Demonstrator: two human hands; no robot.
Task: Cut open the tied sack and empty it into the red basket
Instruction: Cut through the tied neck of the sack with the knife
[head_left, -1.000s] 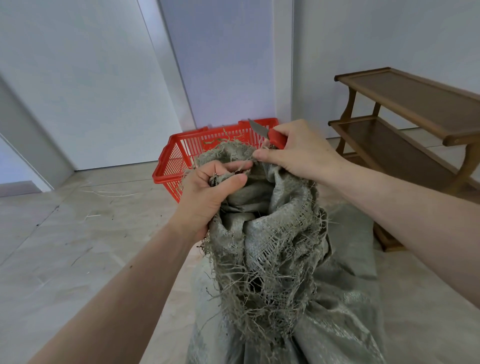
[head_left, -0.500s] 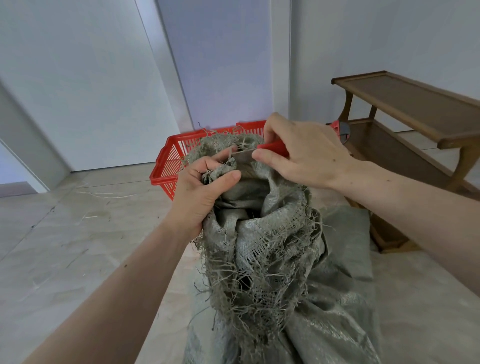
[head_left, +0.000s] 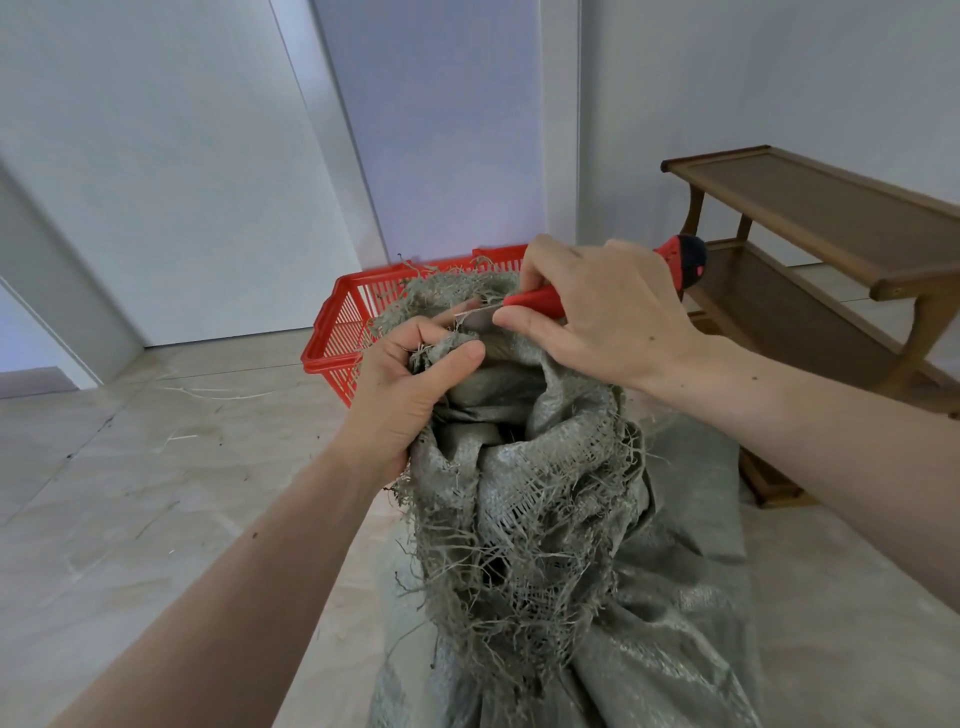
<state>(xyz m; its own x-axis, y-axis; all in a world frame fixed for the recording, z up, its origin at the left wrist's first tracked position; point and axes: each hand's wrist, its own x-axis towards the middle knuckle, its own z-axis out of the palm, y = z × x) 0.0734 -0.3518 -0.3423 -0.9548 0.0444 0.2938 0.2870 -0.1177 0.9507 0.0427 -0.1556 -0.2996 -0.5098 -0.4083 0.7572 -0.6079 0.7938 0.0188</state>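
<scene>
A grey-green woven sack (head_left: 545, 467) with a badly frayed top stands on the floor right in front of me. My left hand (head_left: 410, 384) clutches the bunched neck of the sack. My right hand (head_left: 602, 317) grips a red utility knife (head_left: 685, 254). Its blade lies across the sack's neck, just above my left thumb. The red basket (head_left: 337, 332) sits on the floor directly behind the sack, which hides most of it.
A brown wooden two-tier shelf (head_left: 831, 218) stands at the right against the wall. Loose straw-like fibres (head_left: 208, 392) lie on the pale tiled floor at the left. White walls and a door frame close off the back.
My right hand has turned the knife from blade-up to blade-down and brought it onto the sack's neck. My left hand has kept its grip on the bunched top.
</scene>
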